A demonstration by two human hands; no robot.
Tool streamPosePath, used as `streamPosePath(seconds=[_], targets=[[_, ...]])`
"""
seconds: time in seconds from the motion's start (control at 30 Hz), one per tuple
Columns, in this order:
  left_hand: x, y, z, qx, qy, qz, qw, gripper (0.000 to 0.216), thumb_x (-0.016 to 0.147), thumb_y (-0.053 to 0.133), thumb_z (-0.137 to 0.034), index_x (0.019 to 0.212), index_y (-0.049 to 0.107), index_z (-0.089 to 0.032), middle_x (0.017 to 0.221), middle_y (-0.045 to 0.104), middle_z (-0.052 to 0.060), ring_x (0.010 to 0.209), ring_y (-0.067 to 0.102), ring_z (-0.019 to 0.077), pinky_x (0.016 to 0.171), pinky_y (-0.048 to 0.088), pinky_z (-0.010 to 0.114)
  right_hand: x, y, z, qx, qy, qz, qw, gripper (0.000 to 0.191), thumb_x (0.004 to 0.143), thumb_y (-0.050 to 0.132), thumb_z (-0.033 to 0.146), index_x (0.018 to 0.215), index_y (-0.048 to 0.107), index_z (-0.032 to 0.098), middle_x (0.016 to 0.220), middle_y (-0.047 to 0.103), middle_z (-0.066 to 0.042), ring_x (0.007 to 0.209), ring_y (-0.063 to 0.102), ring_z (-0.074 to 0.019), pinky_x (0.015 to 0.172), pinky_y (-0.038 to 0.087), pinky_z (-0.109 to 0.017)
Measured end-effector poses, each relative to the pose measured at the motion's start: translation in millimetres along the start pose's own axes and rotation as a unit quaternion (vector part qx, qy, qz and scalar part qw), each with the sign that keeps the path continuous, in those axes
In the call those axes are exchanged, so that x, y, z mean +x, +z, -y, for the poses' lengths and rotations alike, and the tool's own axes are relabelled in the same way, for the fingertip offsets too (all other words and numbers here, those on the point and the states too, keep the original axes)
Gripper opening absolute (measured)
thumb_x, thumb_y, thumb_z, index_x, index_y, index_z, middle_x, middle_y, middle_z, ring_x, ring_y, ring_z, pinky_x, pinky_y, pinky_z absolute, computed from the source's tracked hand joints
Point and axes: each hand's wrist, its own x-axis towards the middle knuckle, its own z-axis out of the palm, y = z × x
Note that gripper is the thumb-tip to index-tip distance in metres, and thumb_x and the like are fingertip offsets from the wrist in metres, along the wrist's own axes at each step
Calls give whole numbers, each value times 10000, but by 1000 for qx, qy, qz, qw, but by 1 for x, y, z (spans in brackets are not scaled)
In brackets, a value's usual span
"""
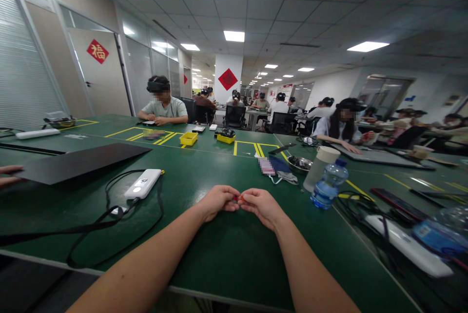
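Note:
Over the green table (pixel 190 169), my left hand (pixel 218 202) and my right hand (pixel 263 205) meet fingertip to fingertip in front of me. The left fingers are pinched on a small red piece (pixel 236 198). In the right fingertips is a small orange-red piece (pixel 241 198). Both pieces are mostly covered by fingers and too small to tell their kind. Whether they are joined or only touching, I cannot tell.
To the left lie a white power bank (pixel 143 184) with black cables and a dark sheet (pixel 84 163) that another person's hand (pixel 9 175) touches. A water bottle (pixel 330 185), a pale tumbler (pixel 321 166) and a metal bowl (pixel 300 164) stand right. Yellow trays (pixel 188 139) sit farther back.

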Motion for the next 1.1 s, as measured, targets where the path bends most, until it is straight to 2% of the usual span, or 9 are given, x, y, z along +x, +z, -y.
streamPosePath(seconds=[0.13, 0.3, 0.63, 0.87, 1.1], targets=[[-1, 1, -5, -64, 16, 10, 998, 234, 766, 533, -164, 980, 576, -81, 861, 653, 145, 698, 658, 161, 659, 532, 250, 4, -4, 1, 62, -7, -11, 998, 302, 783, 556, 385, 815, 619, 91, 810, 673, -123, 745, 657, -162, 687, 529, -264], [-1, 1, -4, -65, -10, -7, 998, 258, 772, 565, -235, 961, 574, -61, 837, 652, 165, 685, 660, 180, 640, 535, 262, 7, -5, -1, 75, 30, -32, 996, 351, 806, 511, 417, 788, 611, 81, 792, 673, -144, 721, 660, -170, 671, 533, -276], [2, -1, 0, -32, -5, -7, 999, 251, 748, 558, -129, 994, 562, -78, 889, 648, 153, 699, 654, 155, 649, 528, 243, 3, -3, 3, 65, 25, -15, 997, 222, 797, 520, 278, 803, 621, 80, 805, 675, -139, 728, 660, -162, 677, 527, -264], [2, -1, 1, -13, 0, -3, 1000, 290, 723, 572, -128, 1008, 557, -82, 884, 647, 145, 724, 650, 157, 667, 523, 248, 2, -2, 3, 45, 16, -12, 999, 145, 741, 571, 196, 819, 628, 87, 836, 676, -128, 755, 658, -160, 699, 529, -265], [-1, 0, 3, 79, 9, 6, 997, 257, 706, 560, -146, 959, 592, -118, 916, 648, 117, 687, 642, 140, 531, 491, 188, 5, -5, -4, 0, 10, -28, 1000, 138, 659, 637, 98, 796, 622, 108, 816, 675, -103, 773, 661, -167, 727, 533, -271]])
